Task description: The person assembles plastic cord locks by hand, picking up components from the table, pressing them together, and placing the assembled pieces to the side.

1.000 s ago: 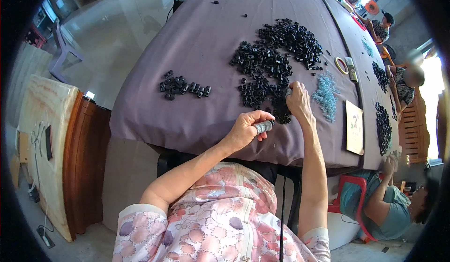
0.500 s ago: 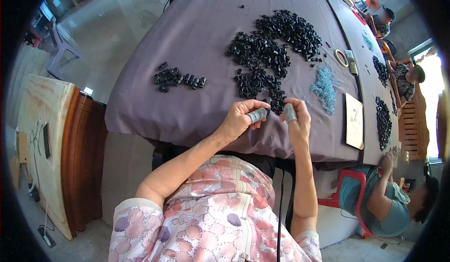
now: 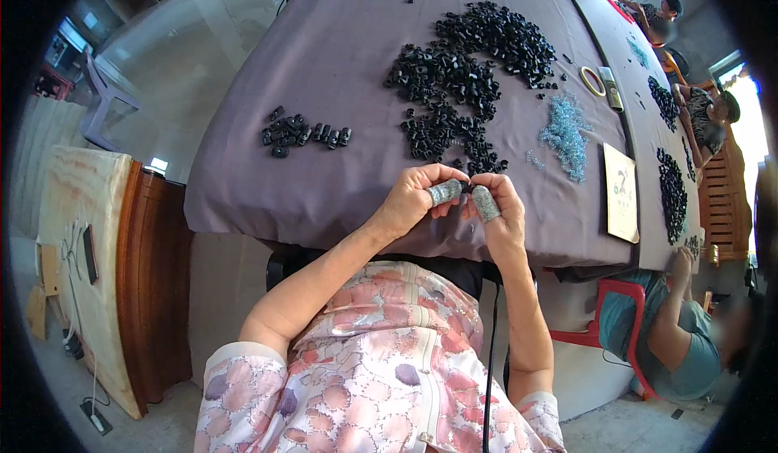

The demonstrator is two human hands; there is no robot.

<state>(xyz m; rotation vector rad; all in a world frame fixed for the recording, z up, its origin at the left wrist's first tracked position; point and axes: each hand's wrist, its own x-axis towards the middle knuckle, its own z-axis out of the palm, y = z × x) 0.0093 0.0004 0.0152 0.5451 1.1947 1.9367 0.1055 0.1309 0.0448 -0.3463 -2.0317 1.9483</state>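
Note:
My left hand [image 3: 409, 202], with a grey cover on its thumb, pinches a small black plastic part [image 3: 466, 187] over the front edge of the table. Against that part, the fingertips of my right hand [image 3: 501, 210] are pressed together, its thumb also in a grey cover. Anything small between the right fingers is hidden. Just beyond both hands spreads a large pile of loose black plastic parts [image 3: 450, 80]. To the left lies a small group of black pieces [image 3: 304, 133], longer than the loose ones. Right of the pile is a heap of tiny pale-blue translucent bits [image 3: 565, 137].
A grey-purple cloth covers the table [image 3: 324, 64]. On its right are a tape roll [image 3: 592, 82], a small case [image 3: 611, 88] and a printed card [image 3: 620, 194]. Beyond, people sit at more black piles [image 3: 671, 194]. A red chair [image 3: 604, 315] stands at lower right.
My right hand has moved left, bringing its fingertips to the black part in my left hand. The left hand keeps its pinch. The view has shifted slightly.

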